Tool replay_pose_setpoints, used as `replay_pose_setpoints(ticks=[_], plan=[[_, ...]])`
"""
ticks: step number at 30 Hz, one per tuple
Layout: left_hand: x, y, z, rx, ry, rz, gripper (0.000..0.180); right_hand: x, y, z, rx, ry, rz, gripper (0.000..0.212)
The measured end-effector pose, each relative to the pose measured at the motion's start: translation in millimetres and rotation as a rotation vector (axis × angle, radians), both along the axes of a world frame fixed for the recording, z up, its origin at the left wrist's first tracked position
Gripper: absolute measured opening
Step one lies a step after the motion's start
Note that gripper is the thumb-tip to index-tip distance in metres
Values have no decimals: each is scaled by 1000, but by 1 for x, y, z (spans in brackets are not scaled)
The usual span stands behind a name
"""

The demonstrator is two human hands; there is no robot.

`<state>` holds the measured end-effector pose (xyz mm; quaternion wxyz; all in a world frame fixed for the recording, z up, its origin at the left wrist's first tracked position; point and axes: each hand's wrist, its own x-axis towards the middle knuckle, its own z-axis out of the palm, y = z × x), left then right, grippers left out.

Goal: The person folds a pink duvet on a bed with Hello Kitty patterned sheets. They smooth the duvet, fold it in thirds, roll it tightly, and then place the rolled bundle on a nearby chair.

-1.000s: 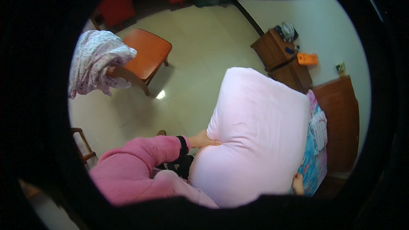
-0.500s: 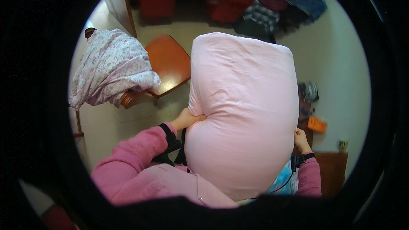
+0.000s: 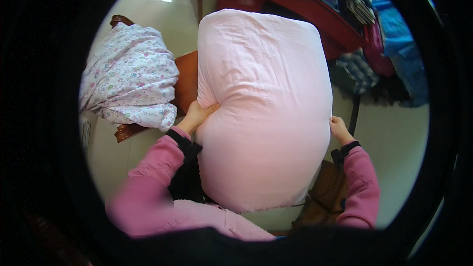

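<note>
A plump, pale pink pillow [image 3: 266, 113] fills the middle of the head view, held up in front of my body. My left hand [image 3: 199, 114] grips its left side, the thumb pressing a deep crease into the fabric with folds spreading from it. On the opposite side, my right hand [image 3: 340, 129] pinches the right edge with its fingers closed. The pillow's far end looks flat and squared, while the near end bulges round. Fingers beneath the pillow are hidden. Both wrists carry black straps over pink sleeves.
To the left, a floral cloth [image 3: 133, 74] drapes over a wooden chair, whose brown seat [image 3: 186, 81] is partly behind the pillow. A red piece of furniture [image 3: 320, 27], a plaid cloth [image 3: 362, 73] and a blue plastic bag [image 3: 396, 34] are at the far right. Brown wooden furniture [image 3: 322, 197] stands below my right hand.
The view has turned, and the chair now sits closer behind the pillow. Both hands keep their grip, and the pillow appears higher and further left in the picture.
</note>
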<state>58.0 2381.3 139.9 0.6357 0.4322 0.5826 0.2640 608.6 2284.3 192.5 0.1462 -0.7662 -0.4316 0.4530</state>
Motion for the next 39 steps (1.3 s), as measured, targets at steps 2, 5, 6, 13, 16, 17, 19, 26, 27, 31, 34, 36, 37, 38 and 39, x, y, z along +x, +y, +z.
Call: replay_pose_setpoints(ticks=[2,5,6,13,16,17,19,26,27,31,34,36,37,38,39], plan=[[-11,10,-5,5,66,38,51,-7,35,-20,-8,31,16,27],[-24,16,-14,-9,129,161,54,-25,106,-43,-41,30,61,25],[-27,16,-16,-32,162,196,54,-31,126,-47,-30,61,105,24],[-40,19,-30,-72,86,396,55,-53,227,-68,-125,91,346,24],[-43,23,-35,-91,111,425,54,-56,244,-98,-209,104,421,22],[-44,25,-36,-43,116,440,54,-57,252,-108,-224,106,447,21],[-47,35,-40,-67,140,426,54,-55,258,-127,-298,174,435,19],[-55,64,-60,-162,161,378,60,-64,239,-201,-329,327,326,22],[-56,62,-65,-187,209,363,63,-65,237,-208,-341,348,345,21],[-66,44,-91,-112,340,429,66,-64,237,-218,-279,327,400,23],[-77,41,-108,-303,190,402,72,-64,240,-214,-261,279,437,24],[-77,39,-109,-129,368,359,77,-65,240,-210,-232,267,470,24],[-74,39,-105,-106,317,397,79,-66,238,-209,-215,192,478,23],[-70,39,-99,-68,350,410,82,-65,238,-207,-199,246,440,23],[-64,37,-89,-63,354,465,82,-66,236,-206,-190,284,381,23]])
